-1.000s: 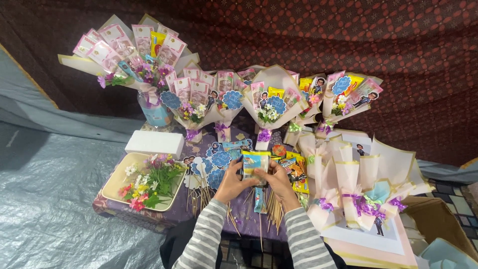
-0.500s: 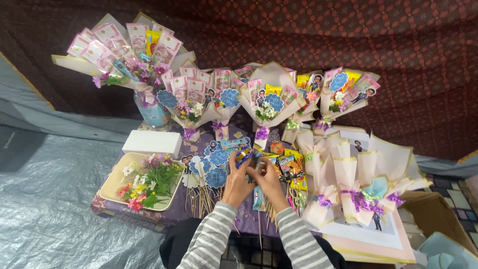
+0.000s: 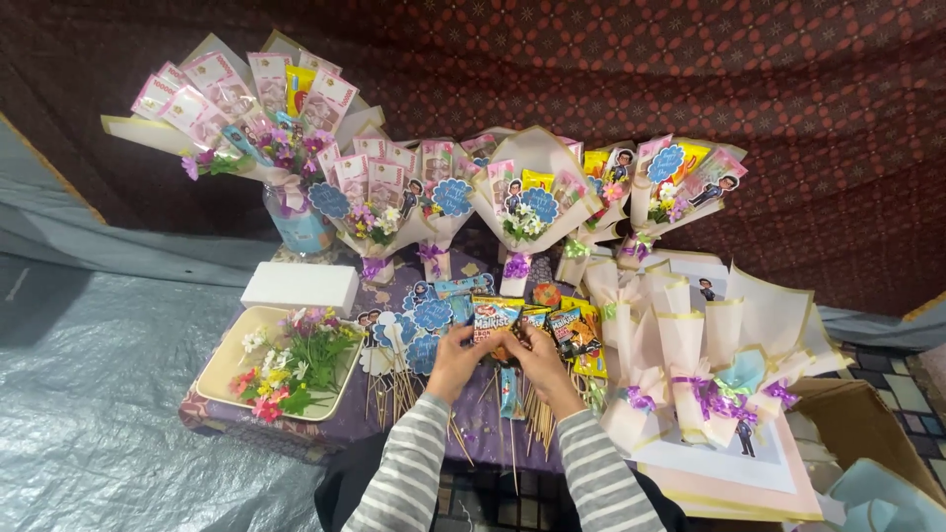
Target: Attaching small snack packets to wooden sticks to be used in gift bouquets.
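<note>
Dark maroon patterned cloth (image 3: 690,89) hangs behind everything, and grey plastic sheeting (image 3: 89,394) covers the floor on my left. Between them sits a low table under a purple cloth (image 3: 227,419).

Along its far edge stand cone-shaped bouquets: the biggest bouquet (image 3: 246,108), at the far left, fans out pink banknotes around a yellow packet, and a row of smaller bouquets (image 3: 522,197) to its right carries blue scalloped tags, small cartoon figures and purple ribbon bows. On my right lie empty cream paper wraps (image 3: 690,345) tied with purple and teal ribbon, resting on a pink sheet (image 3: 749,473).

At the left of the table a cream tray (image 3: 222,369) holds loose artificial flowers (image 3: 286,365), with a white foam block (image 3: 300,288) just behind it. Blue scalloped tags on sticks (image 3: 419,330) lie in the middle, beside orange and yellow snack packets (image 3: 576,335).

My left hand (image 3: 456,363) and right hand (image 3: 537,365) meet above the table's near edge, fingers closed together on a small snack packet (image 3: 496,317) with a blue top and yellow face, held upright between them.
</note>
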